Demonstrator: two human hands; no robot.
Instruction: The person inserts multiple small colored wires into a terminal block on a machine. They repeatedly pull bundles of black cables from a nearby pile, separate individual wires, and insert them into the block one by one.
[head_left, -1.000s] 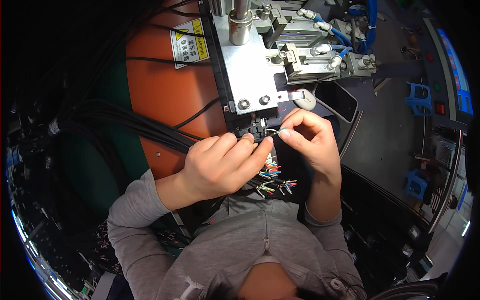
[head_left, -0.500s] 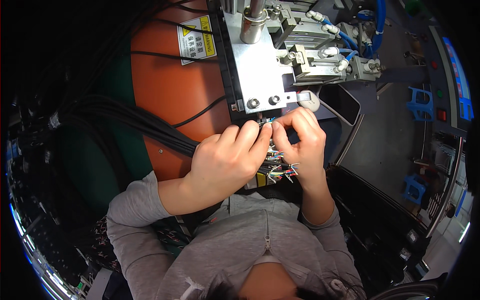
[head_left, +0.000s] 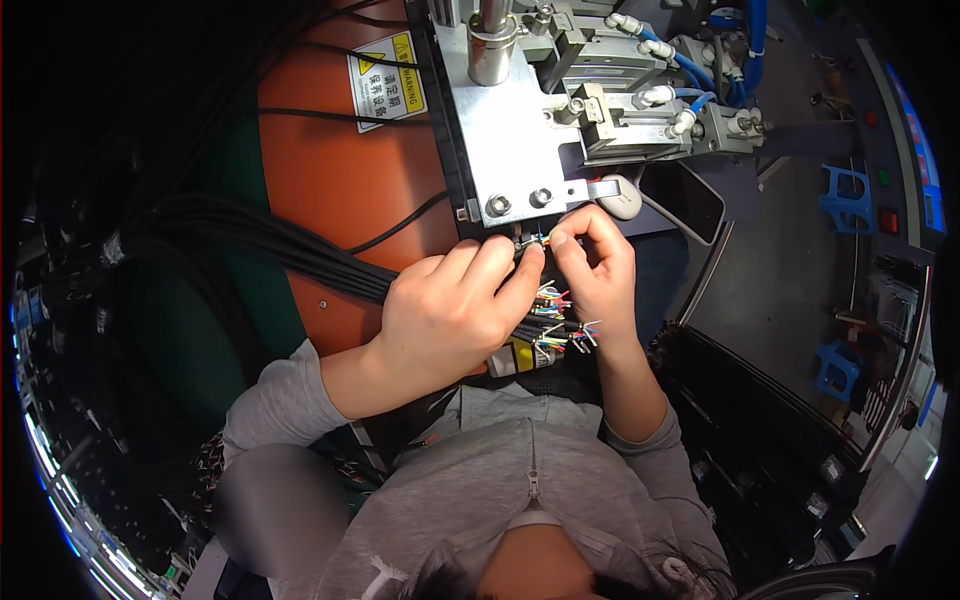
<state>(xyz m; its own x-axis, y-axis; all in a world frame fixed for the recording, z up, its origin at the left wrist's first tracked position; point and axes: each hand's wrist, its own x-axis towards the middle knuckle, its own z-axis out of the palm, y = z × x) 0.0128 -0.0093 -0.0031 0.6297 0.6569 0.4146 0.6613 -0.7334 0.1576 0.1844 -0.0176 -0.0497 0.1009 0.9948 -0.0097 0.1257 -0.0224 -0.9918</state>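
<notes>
My left hand is closed, thumb and forefinger pinching the end of a black cable just under the front of a metal fixture. Short coloured wires fan out from that end. On their right, my right hand pinches at the wire tips with thumb and forefinger; the exact contact is too small to make out. Below the fingers lie several more black cable ends with stripped coloured wires. The black cable bundle runs leftward from behind my left hand.
Pneumatic cylinders with blue hoses stand at the back right. A white rounded case and a phone lie beside the fixture. The orange machine surface carries a warning label. Blue stools stand on the floor at right.
The right hand has shifted slightly left and down, its fingers curling tighter. More of the coloured wires now shows between the two hands. The left hand stays nearly in place.
</notes>
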